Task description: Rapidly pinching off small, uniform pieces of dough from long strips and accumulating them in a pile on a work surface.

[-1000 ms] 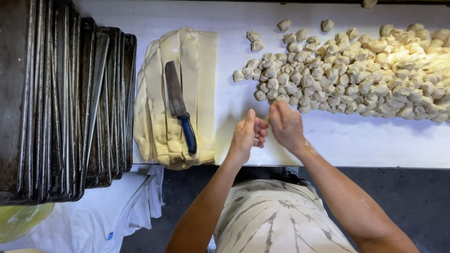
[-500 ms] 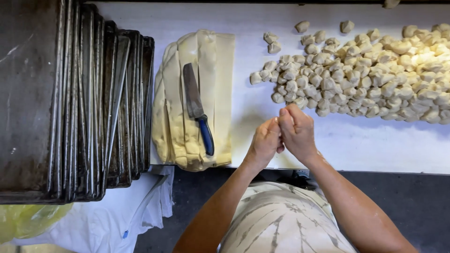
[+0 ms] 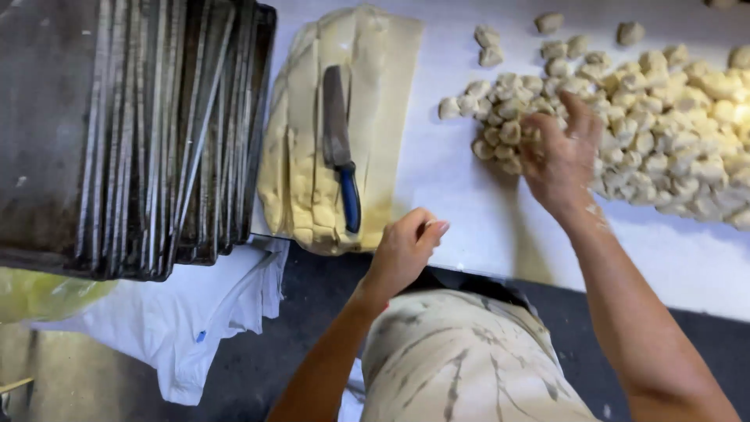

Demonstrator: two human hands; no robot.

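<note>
On the white table (image 3: 469,203), right hand (image 3: 558,160) fingers spread over dough pieces (image 3: 664,109); left hand (image 3: 402,250) loosely curled, empty.

1. A bakery or commercial kitchen, seen from above.
2. At 9 o'clock, a stack of dark metal baking trays (image 3: 148,133).
3. At 12 o'clock, slabs of dough (image 3: 375,94) on a white counter (image 3: 461,203).
4. At 2 o'clock, a heap of cut dough pieces (image 3: 664,109).

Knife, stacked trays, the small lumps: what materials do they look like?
Knife: dull grey blade, likely steel; glossy blue handle, probably plastic.
Trays: dark, worn metal with thin bright rims.
Lumps: pale, matte, floury, irregular; looks like raw dough. Right hand rests on them.
</note>
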